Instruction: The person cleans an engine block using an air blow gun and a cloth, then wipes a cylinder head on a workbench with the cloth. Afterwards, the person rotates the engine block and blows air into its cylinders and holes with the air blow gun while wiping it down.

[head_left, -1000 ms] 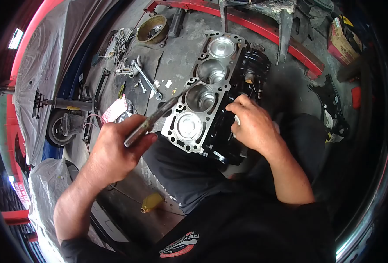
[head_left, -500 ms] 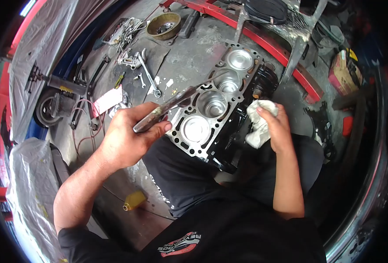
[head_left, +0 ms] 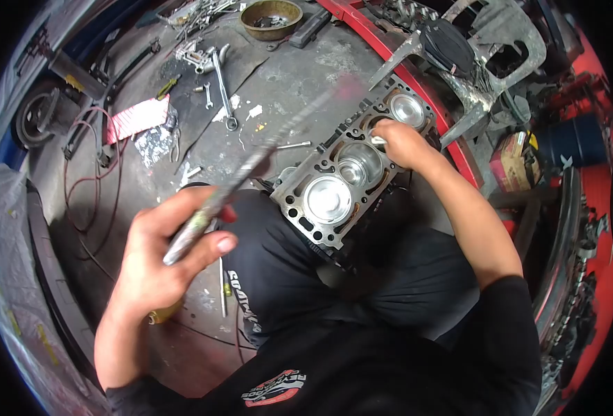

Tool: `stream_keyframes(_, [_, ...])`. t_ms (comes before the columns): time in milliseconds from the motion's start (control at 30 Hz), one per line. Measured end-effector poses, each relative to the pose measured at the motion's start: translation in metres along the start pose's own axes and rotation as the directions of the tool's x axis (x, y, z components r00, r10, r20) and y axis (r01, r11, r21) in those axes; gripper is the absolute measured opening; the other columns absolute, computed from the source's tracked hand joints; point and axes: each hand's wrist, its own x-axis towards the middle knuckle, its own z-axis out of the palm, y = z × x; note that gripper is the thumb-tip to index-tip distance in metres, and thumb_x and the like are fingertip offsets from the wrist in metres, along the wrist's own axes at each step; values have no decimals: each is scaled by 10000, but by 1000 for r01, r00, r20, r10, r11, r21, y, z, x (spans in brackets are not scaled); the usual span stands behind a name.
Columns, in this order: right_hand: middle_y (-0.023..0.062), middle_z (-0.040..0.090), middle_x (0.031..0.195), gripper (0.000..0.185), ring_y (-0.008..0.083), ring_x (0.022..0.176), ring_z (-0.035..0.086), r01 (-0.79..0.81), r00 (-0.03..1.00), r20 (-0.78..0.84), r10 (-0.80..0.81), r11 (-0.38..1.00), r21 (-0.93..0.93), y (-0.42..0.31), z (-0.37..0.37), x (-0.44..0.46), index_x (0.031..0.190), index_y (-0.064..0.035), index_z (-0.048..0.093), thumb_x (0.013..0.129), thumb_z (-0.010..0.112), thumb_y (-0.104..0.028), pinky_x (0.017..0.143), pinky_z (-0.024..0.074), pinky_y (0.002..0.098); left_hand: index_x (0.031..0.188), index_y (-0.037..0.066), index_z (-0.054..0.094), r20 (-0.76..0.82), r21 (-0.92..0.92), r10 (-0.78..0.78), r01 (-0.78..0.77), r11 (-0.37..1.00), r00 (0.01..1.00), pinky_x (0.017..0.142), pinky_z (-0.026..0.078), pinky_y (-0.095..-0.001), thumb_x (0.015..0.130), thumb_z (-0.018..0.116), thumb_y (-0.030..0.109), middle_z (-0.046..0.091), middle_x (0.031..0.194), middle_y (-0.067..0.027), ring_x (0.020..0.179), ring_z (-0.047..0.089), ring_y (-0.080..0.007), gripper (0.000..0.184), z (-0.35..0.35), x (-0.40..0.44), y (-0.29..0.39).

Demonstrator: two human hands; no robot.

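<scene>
In my left hand (head_left: 174,243) is a long metal rod-like tool (head_left: 233,184), slanting up to the right; its far end is blurred. A silver engine block (head_left: 305,186) lies tilted between my knees, its cylinder openings facing up. Pistons show in several cylinders, the nearest piston (head_left: 328,200) close to the block's lower end. My right hand (head_left: 400,144) is closed over the third cylinder from that end, around a white cloth (head_left: 378,140) of which only a small part shows. The hand hides most of that cylinder.
Wrenches (head_left: 222,90) and a pink-white sheet (head_left: 138,120) lie on the floor at the left. A brass-coloured bowl (head_left: 272,31) stands at the top. Beyond the block are a red metal beam (head_left: 459,156) and a worn chair (head_left: 483,93). A hose (head_left: 98,177) curls at the left.
My right hand has moved from beside the block onto its top with the cloth. My left hand has lowered with the tool, now steeper. The view has shifted, and the block appears turned.
</scene>
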Motion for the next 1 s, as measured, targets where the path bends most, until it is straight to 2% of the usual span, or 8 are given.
stream_keyframes(233, [251,640,1263,394,339,1183,622,-652,748,350,564,722,229,-20,3,49,1225,71,633,879,546,-95,983,467,388,1169,-31,644,-271,-153,15,-59,986,963,597,452,-228,799,828,205,689,953,-67,649,550,-73,476,-13,-53,-81])
stream_keyframes(600, [187,687,1007,287,259,829,647,-740,598,676,429,620,261,-34,-36,54,1021,142,656,825,574,-50,717,526,416,1204,-27,628,-334,-302,-88,-18,953,939,621,446,-214,781,850,201,672,984,-44,658,522,-52,529,-7,-53,-101])
stream_keyframes(667, [133,703,1083,369,230,972,665,-354,683,697,219,934,54,-20,-70,48,1136,49,653,789,606,-70,869,516,383,1203,-30,630,-314,-265,3,-91,960,949,621,453,-218,783,848,202,679,982,-48,664,534,-51,527,-7,-53,-111])
stream_keyframes(733, [94,714,1059,435,204,956,669,-455,708,696,-118,678,578,-2,-152,9,1141,2,670,711,621,-41,913,515,335,1199,-33,633,-304,-281,-2,-88,956,953,619,456,-217,783,848,205,684,979,-52,666,545,-51,525,-11,-56,-116])
stream_keyframes(800, [114,719,1022,374,180,930,673,-559,811,514,279,630,539,37,-177,-55,1134,-3,684,769,622,-52,880,530,325,1189,-24,650,-263,-301,6,-88,950,965,615,488,-255,782,846,200,710,956,-86,658,609,-95,504,-12,-56,-116])
stream_keyframes(833, [187,718,1003,337,218,942,700,-519,801,297,519,850,-86,76,-168,-89,1119,10,683,791,618,-37,869,544,364,1189,-24,650,-252,-304,8,-87,949,968,615,488,-255,782,846,200,710,956,-86,658,609,-95,504,-8,-53,-112])
stream_keyframes(867, [209,716,949,300,312,916,709,-324,836,47,547,561,-762,140,-140,-140,1088,24,669,791,633,3,808,556,391,1165,-26,658,-190,-169,140,-173,970,972,596,476,-261,785,841,234,703,906,-77,637,596,-101,496,-2,-48,-104])
stream_keyframes(1000, [251,678,1122,391,383,1115,638,-604,793,-116,598,796,-26,68,-101,-178,1209,7,628,902,685,-227,966,485,407,1038,13,673,-21,42,265,-264,964,964,581,480,-327,825,796,140,652,710,-107,613,635,-173,276,35,-13,-58])
